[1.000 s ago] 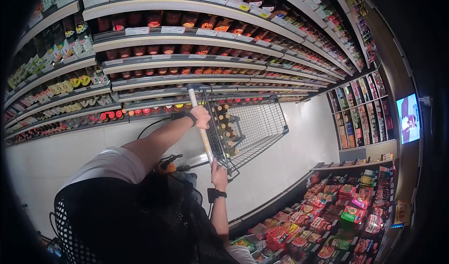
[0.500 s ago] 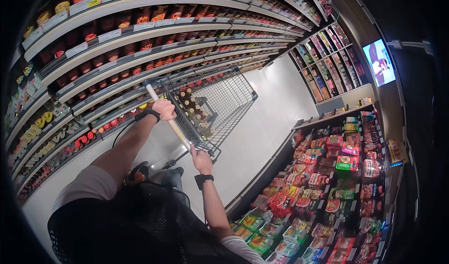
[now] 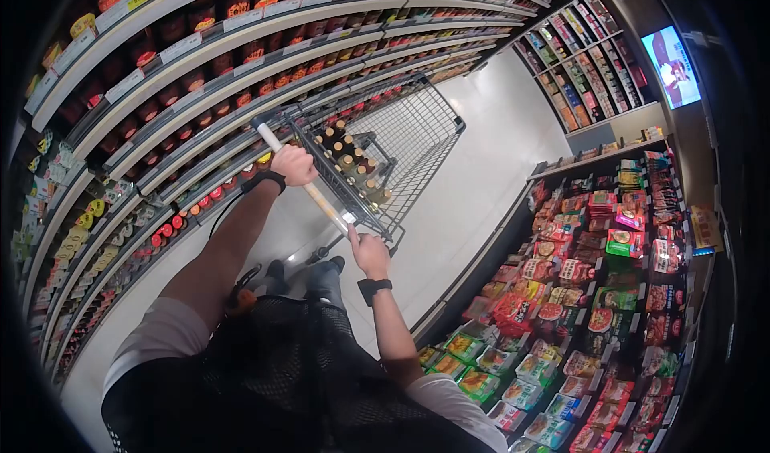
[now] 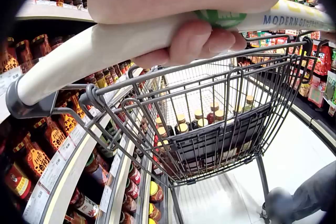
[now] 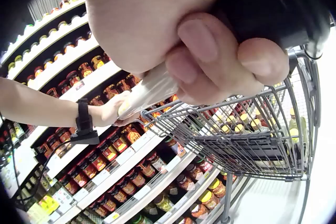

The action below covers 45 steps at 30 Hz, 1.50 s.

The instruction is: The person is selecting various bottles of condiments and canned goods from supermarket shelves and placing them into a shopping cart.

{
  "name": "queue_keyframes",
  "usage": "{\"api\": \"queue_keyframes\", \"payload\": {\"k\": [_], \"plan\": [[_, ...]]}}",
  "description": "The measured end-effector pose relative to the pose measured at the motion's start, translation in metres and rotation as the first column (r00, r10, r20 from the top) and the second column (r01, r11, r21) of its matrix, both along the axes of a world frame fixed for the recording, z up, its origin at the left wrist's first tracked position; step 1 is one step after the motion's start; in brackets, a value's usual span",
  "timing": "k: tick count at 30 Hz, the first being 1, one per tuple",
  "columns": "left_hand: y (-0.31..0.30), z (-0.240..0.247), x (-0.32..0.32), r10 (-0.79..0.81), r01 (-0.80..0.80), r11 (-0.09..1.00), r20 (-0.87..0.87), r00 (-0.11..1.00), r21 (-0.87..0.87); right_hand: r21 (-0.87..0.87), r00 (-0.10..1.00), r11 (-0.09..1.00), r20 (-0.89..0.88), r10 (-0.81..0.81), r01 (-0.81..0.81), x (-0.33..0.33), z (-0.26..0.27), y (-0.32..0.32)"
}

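The cart handle (image 3: 309,190), one pale bar, is clasped by two hands: the left hand (image 3: 293,164) wraps round its far end, and the right hand (image 3: 367,250) clenches the near end. It tops one wire cart (image 3: 417,136) standing on the aisle floor (image 3: 481,172), with capped bottles (image 3: 353,160) just behind the handle (too crowded to count surely). Jar shelves (image 3: 160,92) rise left; packets (image 3: 593,293) lie right.
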<state>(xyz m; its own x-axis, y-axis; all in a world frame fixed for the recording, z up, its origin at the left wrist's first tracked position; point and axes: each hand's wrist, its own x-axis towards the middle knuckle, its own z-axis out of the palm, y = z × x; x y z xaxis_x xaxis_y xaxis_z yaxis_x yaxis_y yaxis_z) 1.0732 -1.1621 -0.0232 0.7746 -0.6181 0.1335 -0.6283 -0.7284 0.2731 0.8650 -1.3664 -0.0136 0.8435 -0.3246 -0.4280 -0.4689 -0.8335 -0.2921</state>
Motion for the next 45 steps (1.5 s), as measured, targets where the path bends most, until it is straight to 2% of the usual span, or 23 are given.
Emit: {"api": "queue_keyframes", "payload": {"k": [2,5,13,19,27,29,36,38,43,45], "plan": [[0.001,0.0,0.004,0.007,-0.005,0.998,-0.025,1.0,0.068,-0.006,1.0,1.0,0.016,-0.002,0.002,0.001,-0.004,0.003],[0.004,-0.001,0.004,-0.01,0.01,1.0,-0.008,1.0,0.013,-0.005,1.0,1.0,0.026,0.006,-0.006,0.001,-0.005,0.005],[0.003,0.003,0.012,0.013,-0.014,1.0,0.039,0.999,0.011,0.011,0.997,1.0,0.08,-0.001,0.0,0.009,0.004,0.006],[-0.004,0.007,0.008,0.008,-0.008,0.998,-0.009,1.0,0.07,0.002,0.997,1.0,0.082,0.013,-0.013,0.004,0.007,-0.001],[-0.012,0.014,0.011,0.029,-0.026,0.998,-0.069,0.997,0.052,-0.023,0.996,0.998,0.073,0.057,-0.055,0.012,0.003,-0.012],[-0.01,0.011,0.011,0.058,-0.054,0.991,-0.03,0.998,0.119,-0.019,0.997,0.999,0.067,0.047,-0.046,0.013,0.006,-0.01],[-0.018,0.011,0.012,0.048,-0.05,0.998,0.057,0.997,0.026,-0.003,0.999,1.0,0.043,0.002,-0.002,0.014,0.013,-0.013],[-0.016,0.013,0.012,0.048,-0.046,0.996,-0.027,0.998,0.081,-0.012,0.998,1.0,0.055,0.008,-0.007,0.015,0.009,-0.014],[-0.011,0.011,0.001,0.09,-0.089,0.994,-0.001,0.996,0.063,-0.023,0.997,1.0,0.073,0.009,-0.008,0.006,0.007,-0.01],[-0.014,0.004,-0.007,0.022,-0.021,0.997,-0.014,1.0,0.074,-0.04,0.996,0.999,0.09,-0.004,0.008,-0.007,0.005,-0.011]]}}
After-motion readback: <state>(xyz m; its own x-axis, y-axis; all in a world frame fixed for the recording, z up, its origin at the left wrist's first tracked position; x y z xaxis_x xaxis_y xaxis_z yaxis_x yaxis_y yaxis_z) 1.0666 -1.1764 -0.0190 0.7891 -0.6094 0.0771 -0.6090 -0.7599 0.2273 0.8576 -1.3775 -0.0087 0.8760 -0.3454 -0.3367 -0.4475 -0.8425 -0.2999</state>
